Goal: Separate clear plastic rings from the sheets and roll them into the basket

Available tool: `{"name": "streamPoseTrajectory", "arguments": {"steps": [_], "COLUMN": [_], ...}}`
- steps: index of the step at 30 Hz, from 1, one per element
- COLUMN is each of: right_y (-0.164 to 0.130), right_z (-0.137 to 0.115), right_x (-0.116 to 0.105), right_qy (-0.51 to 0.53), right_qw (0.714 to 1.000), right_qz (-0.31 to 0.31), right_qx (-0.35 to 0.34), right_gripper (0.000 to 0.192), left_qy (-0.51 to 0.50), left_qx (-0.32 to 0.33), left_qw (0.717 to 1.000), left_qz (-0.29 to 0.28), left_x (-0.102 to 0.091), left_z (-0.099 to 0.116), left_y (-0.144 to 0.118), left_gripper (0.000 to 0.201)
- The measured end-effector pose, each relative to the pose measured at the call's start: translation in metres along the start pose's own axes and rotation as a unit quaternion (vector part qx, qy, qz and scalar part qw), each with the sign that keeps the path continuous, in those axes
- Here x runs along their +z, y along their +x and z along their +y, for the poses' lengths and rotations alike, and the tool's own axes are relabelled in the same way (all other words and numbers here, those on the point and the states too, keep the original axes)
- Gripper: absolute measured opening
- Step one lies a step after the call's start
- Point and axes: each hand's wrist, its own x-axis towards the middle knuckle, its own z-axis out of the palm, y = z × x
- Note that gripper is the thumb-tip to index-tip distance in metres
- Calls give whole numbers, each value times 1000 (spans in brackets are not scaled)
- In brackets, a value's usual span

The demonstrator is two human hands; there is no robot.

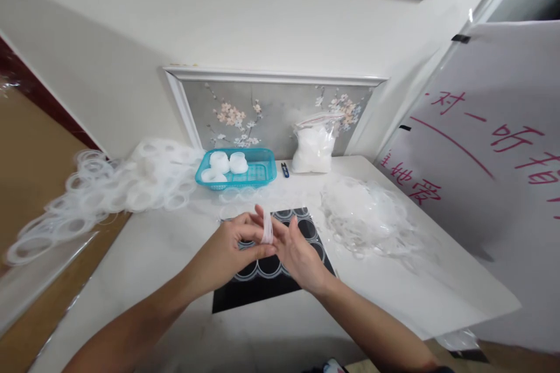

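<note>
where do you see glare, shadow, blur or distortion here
Head view: small glints on the clear plastic heap at right; head view: diagonal shadow on the wall, upper left; head view: wide-angle stretching toward the edges; head view: soft detail in the translucent bundle.

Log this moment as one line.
left hand: at white bundle; right hand: at same bundle; beneath: black sheet; beyond: turquoise basket, filled bag; left side: white ring pile; right side: translucent heap
</note>
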Motion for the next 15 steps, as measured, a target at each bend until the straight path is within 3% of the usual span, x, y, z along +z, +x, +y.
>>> {"name": "streamPoseTrajectory", "arguments": {"steps": [5, 9, 15], "right_y": [9, 3, -1], "right_z": [-29, -46, -52], "right_x": [6, 17, 24], "right_qy": [-9, -19, -7], "right_qw": [997, 993, 992], "right_qz": [26, 45, -10], "right_qx": [-68, -108, -122], "right_gripper": [84, 103, 110], "left_qy": [79, 56, 11], "left_qx": [5, 39, 49], "left_qw": [995, 996, 996], "left_qz": [57, 57, 76], "left_x": [-12, -26, -28], "left_z": [3, 6, 14], "left_y": [-12, -21, -29], "left_gripper": [30, 44, 41]}}
